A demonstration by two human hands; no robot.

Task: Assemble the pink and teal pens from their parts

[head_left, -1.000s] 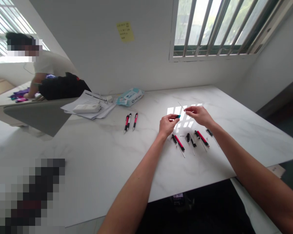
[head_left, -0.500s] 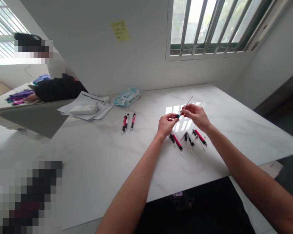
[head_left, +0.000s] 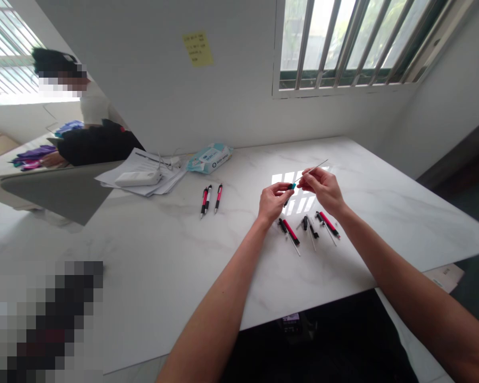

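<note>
The pen piece (head_left: 291, 186) is black and teal, the refill (head_left: 321, 164) pale, the tabletop (head_left: 163, 276) grey-veined white.

Gap between my left hand (head_left: 274, 201) and right hand (head_left: 324, 190): narrow, spanned by one thin pen refill (head_left: 318, 166). Nearside of my fingers: three clusters of dismantled pen parts (head_left: 291, 232), slim lanes between. Right of my right fingers: broad open marbled tabletop (head_left: 399, 205). Ahead: open to the wall (head_left: 247, 119). Left of my left fingers: open strip, then three ballpoint pens (head_left: 218, 198); beyond these, one wet-wipe packet (head_left: 211, 158).
</note>
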